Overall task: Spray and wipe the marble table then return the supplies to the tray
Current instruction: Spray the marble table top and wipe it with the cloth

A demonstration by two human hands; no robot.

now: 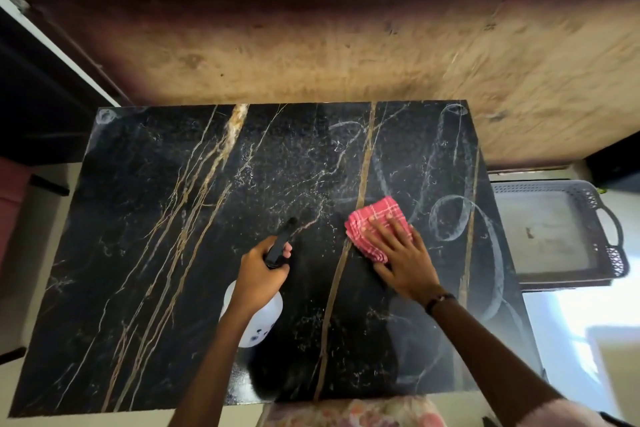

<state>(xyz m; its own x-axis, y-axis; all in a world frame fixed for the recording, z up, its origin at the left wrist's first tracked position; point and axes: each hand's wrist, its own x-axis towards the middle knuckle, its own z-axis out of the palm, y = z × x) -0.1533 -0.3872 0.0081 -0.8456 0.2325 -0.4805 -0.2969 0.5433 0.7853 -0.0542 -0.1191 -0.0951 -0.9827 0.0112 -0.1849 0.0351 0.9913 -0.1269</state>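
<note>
- Left hand [258, 276]: fingers curled round the black trigger head of the spray bottle [254, 314], one fingertip showing on the trigger at the nozzle side. The black nozzle points toward the upper right of the frame; the white bottle body sits below the hand, partly hidden by the wrist.
- Right hand [401, 258]: fingers straight and spread, pressed flat on the cloth [375, 227]. The cloth is red-and-white checked and folded; it lies under the fingertips and projects beyond them toward the upper left, flat on the tabletop.
- A dark band is worn on the right wrist.
- Marble table [173, 253]: black top with gold and white veins, filling the centre of the frame. Fine droplets lie on the surface just ahead of the nozzle, between the two hands. Pale looping wipe streaks show on the right part of the top, to the right of the cloth.
- Tray [602, 218]: grey, perforated rim with a handle, at the right edge of the frame, beside and lower than the table, well apart from both hands.
- A worn brown wooden surface spans the top of the frame behind the table.
</note>
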